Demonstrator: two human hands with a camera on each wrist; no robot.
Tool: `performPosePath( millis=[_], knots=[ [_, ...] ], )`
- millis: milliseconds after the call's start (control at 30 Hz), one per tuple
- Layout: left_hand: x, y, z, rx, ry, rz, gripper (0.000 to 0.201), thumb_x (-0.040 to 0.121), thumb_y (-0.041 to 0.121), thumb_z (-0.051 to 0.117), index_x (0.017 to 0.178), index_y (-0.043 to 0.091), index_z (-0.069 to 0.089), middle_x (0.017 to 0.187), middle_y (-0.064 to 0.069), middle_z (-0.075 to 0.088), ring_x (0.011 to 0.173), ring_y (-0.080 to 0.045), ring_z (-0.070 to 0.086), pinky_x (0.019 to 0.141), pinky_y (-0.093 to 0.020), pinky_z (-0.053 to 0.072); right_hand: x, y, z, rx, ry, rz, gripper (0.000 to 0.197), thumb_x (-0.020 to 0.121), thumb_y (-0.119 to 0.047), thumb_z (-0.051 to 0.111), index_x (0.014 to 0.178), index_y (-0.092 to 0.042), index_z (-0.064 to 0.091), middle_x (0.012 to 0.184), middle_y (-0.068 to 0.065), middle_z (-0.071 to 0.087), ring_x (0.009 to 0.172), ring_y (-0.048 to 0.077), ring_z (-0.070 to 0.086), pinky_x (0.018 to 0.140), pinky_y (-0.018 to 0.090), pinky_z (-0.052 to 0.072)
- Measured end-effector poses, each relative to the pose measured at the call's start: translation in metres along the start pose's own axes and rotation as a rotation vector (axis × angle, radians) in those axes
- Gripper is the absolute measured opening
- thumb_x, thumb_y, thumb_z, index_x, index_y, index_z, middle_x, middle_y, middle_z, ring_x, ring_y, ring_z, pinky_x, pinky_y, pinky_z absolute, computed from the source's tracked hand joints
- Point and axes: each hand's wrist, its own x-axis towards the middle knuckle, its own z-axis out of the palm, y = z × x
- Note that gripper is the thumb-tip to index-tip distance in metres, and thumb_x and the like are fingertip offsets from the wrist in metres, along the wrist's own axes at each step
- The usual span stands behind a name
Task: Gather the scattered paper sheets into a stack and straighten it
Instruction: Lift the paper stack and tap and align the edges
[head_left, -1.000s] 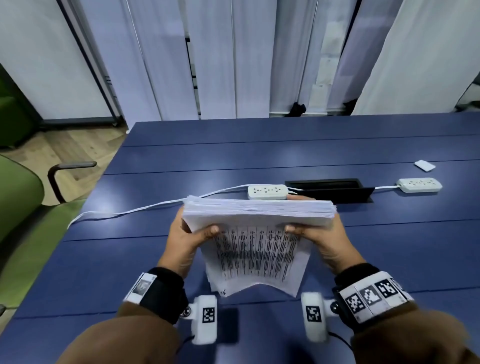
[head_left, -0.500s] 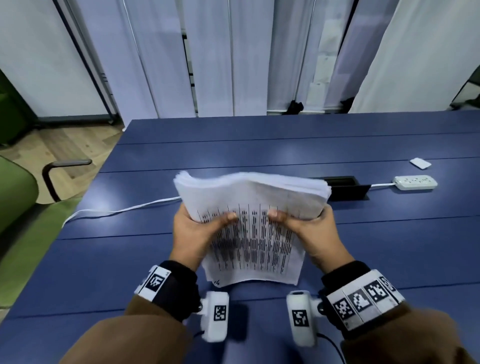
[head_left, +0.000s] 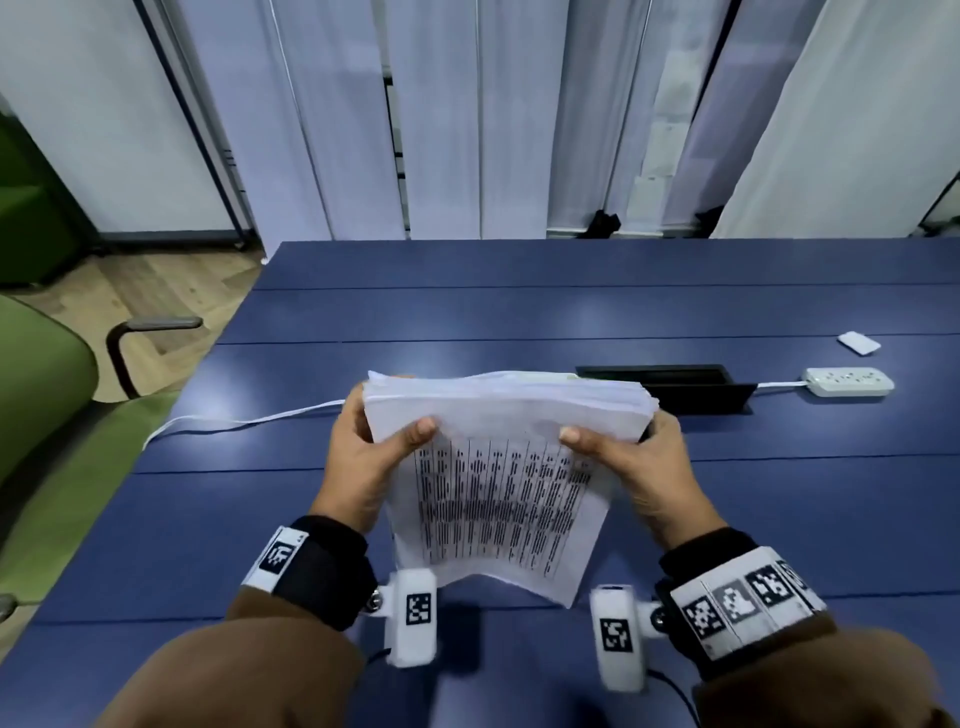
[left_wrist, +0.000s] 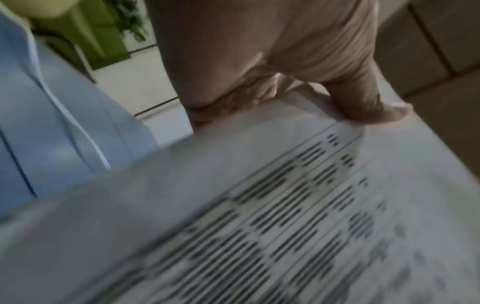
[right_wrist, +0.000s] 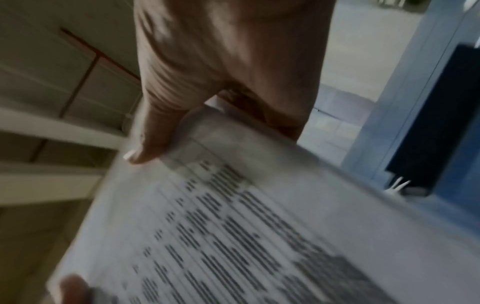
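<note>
A thick stack of white printed sheets (head_left: 498, 488) stands nearly upright above the blue table (head_left: 519, 312), its lower edge near the tabletop. My left hand (head_left: 363, 457) grips its left side, thumb on the printed front and fingers behind. My right hand (head_left: 639, 462) grips the right side the same way. The top edge of the stack bows slightly and its sheets sit unevenly. In the left wrist view the stack (left_wrist: 259, 216) fills the frame under my thumb (left_wrist: 363, 102). In the right wrist view the stack (right_wrist: 259, 226) is blurred beneath my thumb (right_wrist: 153, 139).
A white power strip (head_left: 849, 382) and a small white card (head_left: 858, 343) lie at the right. A black cable hatch (head_left: 675, 384) sits behind the stack. A white cord (head_left: 234, 423) runs left. A green chair (head_left: 47, 395) stands at the table's left edge.
The stack has been lifted and tilted more upright, then lowered again, with its top edge bowing. My thumbs shifted along the front sheet. Both hands kept their hold.
</note>
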Motion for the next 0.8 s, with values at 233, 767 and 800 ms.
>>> performPosePath(
  millis=[233,767,800],
  knots=[
    [-0.009,-0.007,0.01,-0.001,-0.067,-0.05,0.064,0.043,0.035,0.095,0.099,0.013,0.074,0.1,-0.006,0.076,0.092,-0.017,0.071,0.078,-0.026,0.055,-0.003,-0.011,0.015,-0.094,-0.013,-0.006,0.046,0.058,0.009,0.081,0.097,-0.012,0.07,0.094,0.002,0.075,0.084,0.01,0.07,0.075,0.023,0.056],
    [-0.033,-0.018,-0.004,0.164,-0.074,-0.059,0.044,0.049,0.008,0.092,0.087,0.021,0.076,0.093,0.005,0.074,0.086,-0.003,0.067,0.079,-0.015,0.049,-0.007,-0.044,0.039,-1.593,-0.116,-0.519,0.028,0.05,-0.019,0.074,0.068,-0.02,0.052,0.06,-0.005,0.065,0.061,0.026,0.063,0.052,0.025,0.033],
    [-0.035,-0.026,-0.023,0.255,-0.041,-0.078,0.059,0.045,0.022,0.092,0.099,0.02,0.071,0.105,0.006,0.071,0.096,-0.001,0.064,0.085,-0.012,0.045,-0.007,-0.048,0.031,-1.492,-0.06,-0.477,0.023,0.054,-0.018,0.072,0.072,-0.018,0.057,0.061,-0.004,0.066,0.063,0.026,0.064,0.052,0.025,0.038]
  ],
)
